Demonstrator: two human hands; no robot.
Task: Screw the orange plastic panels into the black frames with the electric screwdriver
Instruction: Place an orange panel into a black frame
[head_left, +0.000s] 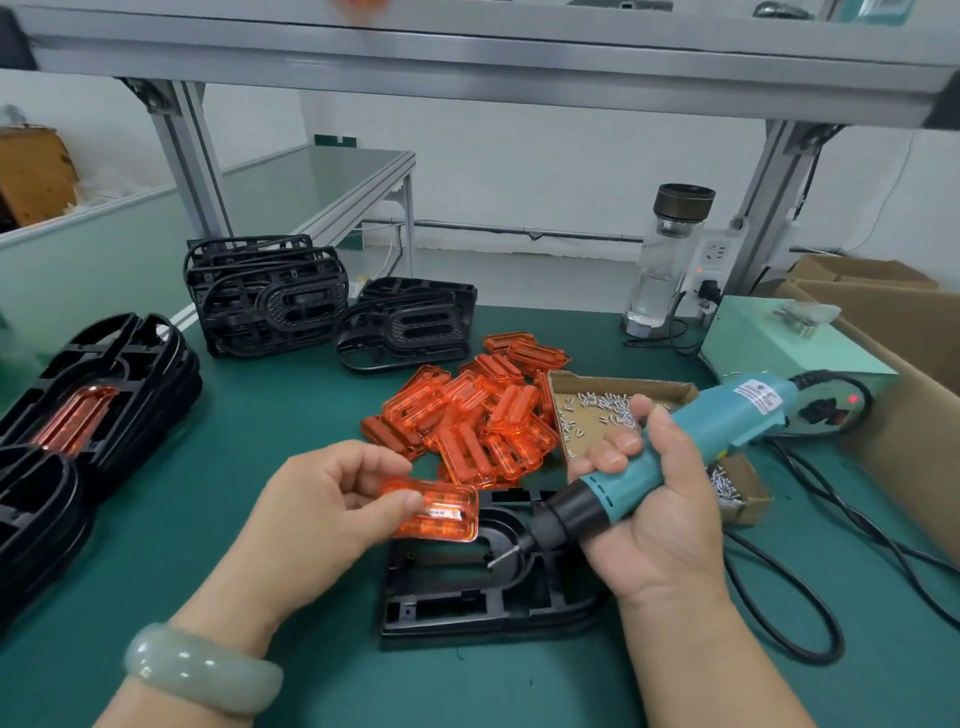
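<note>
Left grip (322, 504) pinches an orange panel (447, 512); right grip (670, 535) curls round the screwdriver (717, 426); black frame (457, 597) lies below both grips.

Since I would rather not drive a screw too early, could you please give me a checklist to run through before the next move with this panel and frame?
1. Left hand pinches one orange panel: ok.
2. Panel seated in the black frame: not ok, it is held over the frame's edge.
3. Right hand grips the electric screwdriver: ok.
4. Screw loaded on the bit: cannot tell.
5. Screws at hand in the cardboard tray: ok.
</note>
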